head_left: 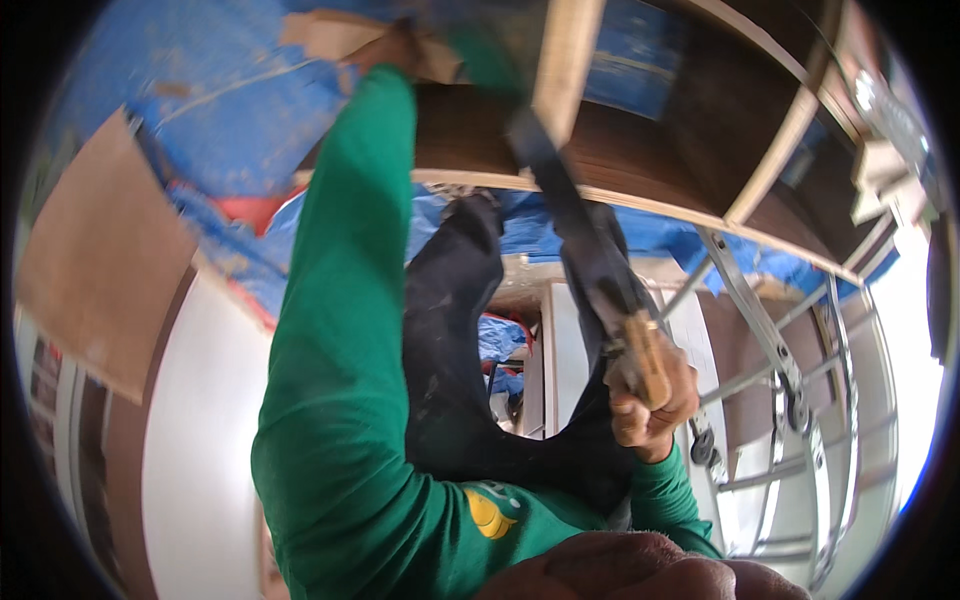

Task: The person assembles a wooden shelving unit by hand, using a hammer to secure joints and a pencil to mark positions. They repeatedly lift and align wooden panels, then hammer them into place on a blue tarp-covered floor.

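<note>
My right hand [660, 405] is closed round the wooden handle of a handsaw [575, 215], near my right thigh. The saw's dark, blurred blade slants up and to the left, its far end in front of the wooden cabinet frame [568, 70]. My left arm, in a green sleeve, stretches far forward. At its end my left hand [393, 50] lies at a thin tan board [330, 35] over the blue tarp. Motion smears the left fingers, so their grip does not show.
A metal ladder [770, 340] stands on the right beside the open cabinet frame. The blue tarp [225, 95] spreads across the far left. A brown panel [105, 260] leans at the left, above a white surface [205, 400]. My dark-trousered legs are in the middle.
</note>
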